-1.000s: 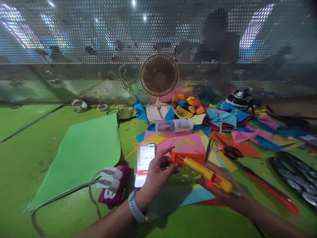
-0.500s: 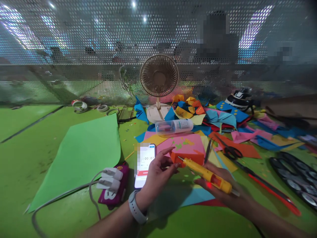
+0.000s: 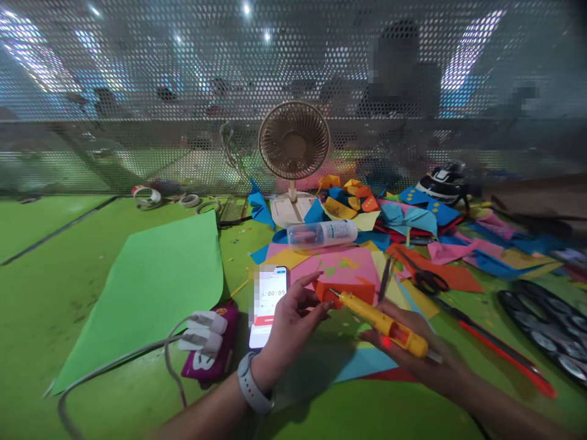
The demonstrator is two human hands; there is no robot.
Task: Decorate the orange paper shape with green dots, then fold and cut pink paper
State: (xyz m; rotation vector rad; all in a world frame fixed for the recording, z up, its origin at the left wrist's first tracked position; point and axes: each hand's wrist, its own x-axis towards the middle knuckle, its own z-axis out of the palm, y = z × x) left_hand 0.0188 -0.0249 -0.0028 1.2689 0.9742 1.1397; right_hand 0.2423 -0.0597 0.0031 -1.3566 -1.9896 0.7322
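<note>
My left hand (image 3: 296,318), with a pale watch band on its wrist, pinches the left end of a folded orange paper piece (image 3: 351,288). A yellow hot glue gun (image 3: 380,321) is wrapped in the fingers of my right hand (image 3: 410,342). Its metal nozzle points left and lies close to the orange paper beside my left fingertips; whether it touches cannot be told. A clear stick comes out of the gun's back end, and a red light glows near my right fingers. Beneath the hands lie pink (image 3: 305,263) and light blue paper sheets (image 3: 367,362).
A lit phone (image 3: 268,305) and a purple power block (image 3: 232,342) with white plugs sit left of my hands. Large green paper (image 3: 160,269) lies farther left. Behind are a clear bottle (image 3: 321,233) and a fan (image 3: 293,143). Scissors (image 3: 428,281) and a paint palette (image 3: 545,330) lie right.
The phone's timer has gone from 07 to 09. The orange paper shifts very slightly in my left hand; both hands otherwise stay in place.
</note>
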